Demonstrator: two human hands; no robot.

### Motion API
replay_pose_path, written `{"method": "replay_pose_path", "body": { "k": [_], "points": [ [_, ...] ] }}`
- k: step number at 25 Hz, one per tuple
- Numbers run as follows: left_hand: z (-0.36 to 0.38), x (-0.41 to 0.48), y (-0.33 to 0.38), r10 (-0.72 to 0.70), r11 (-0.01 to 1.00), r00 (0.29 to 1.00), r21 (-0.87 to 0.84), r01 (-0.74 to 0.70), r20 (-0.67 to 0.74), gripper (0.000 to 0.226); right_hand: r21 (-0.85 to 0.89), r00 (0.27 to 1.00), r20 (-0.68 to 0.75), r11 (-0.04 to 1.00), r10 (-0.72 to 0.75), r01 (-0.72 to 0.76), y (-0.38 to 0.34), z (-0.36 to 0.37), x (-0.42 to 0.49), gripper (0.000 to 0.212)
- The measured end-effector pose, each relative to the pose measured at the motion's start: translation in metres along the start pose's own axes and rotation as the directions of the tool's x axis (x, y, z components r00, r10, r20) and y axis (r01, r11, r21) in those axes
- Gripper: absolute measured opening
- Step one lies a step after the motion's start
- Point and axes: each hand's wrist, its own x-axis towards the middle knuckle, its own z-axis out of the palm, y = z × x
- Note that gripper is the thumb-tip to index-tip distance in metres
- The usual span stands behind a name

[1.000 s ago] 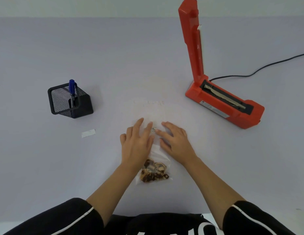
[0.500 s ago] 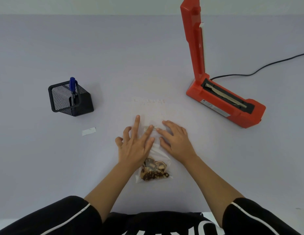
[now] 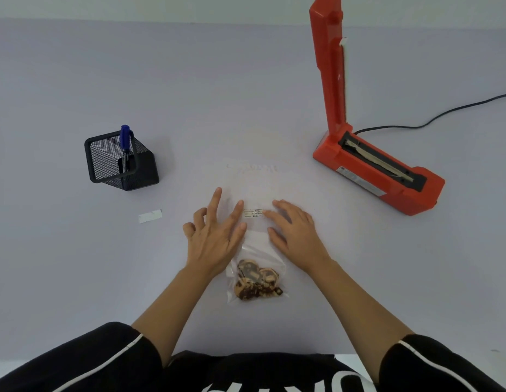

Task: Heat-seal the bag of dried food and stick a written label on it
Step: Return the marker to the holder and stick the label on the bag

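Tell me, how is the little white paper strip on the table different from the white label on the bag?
The white label has dark writing; the plain white paper strip looks blank. The label sits on the clear plastic bag of dried food, between the left hand and right hand; the strip lies on the pale table near the black mesh pen holder. Both are small white rectangles.

Table (image 3: 189,80) bears bag (image 3: 257,278), sealer (image 3: 367,171), pen holder (image 3: 141,176), slip (image 3: 150,216).
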Motion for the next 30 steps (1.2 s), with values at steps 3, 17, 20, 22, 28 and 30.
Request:
{"method": "replay_pose_path", "body": {
  "k": [3, 17, 20, 22, 28, 30],
  "points": [
    [-0.001, -0.004, 0.007, 0.032, 0.999, 0.996, 0.007, -0.031, -0.079, 0.058, -0.026, 0.997, 0.052, 0.998, 0.054, -0.052, -0.013, -0.005, 0.003, 0.053],
    [0.016, -0.009, 0.019, -0.02, 0.999, 0.997, -0.032, 0.022, 0.076, 0.065, -0.167, 0.984, 0.051, 0.973, 0.171, -0.16, -0.033, 0.017, -0.003, 0.061],
    [0.018, -0.008, 0.02, -0.029, 1.0, 0.998, -0.005, 0.029, 0.064, 0.065, -0.194, 0.98, 0.051, 0.964, 0.194, -0.181, -0.034, 0.017, -0.002, 0.06],
    [0.017, -0.008, 0.019, -0.062, 0.997, 0.994, -0.031, 0.065, 0.087, 0.069, -0.196, 0.979, 0.049, 0.963, 0.2, -0.187, -0.033, 0.018, -0.003, 0.061],
    [0.014, -0.009, 0.02, -0.036, 0.998, 0.996, -0.042, 0.039, 0.08, 0.066, -0.163, 0.976, 0.08, 0.968, 0.205, -0.19, -0.034, 0.016, -0.002, 0.062],
    [0.01, -0.008, 0.02, -0.065, 0.991, 0.992, -0.105, 0.077, 0.108, 0.074, -0.107, 0.974, 0.065, 0.972, 0.216, -0.209, -0.038, 0.012, -0.002, 0.061]
  ]
}}
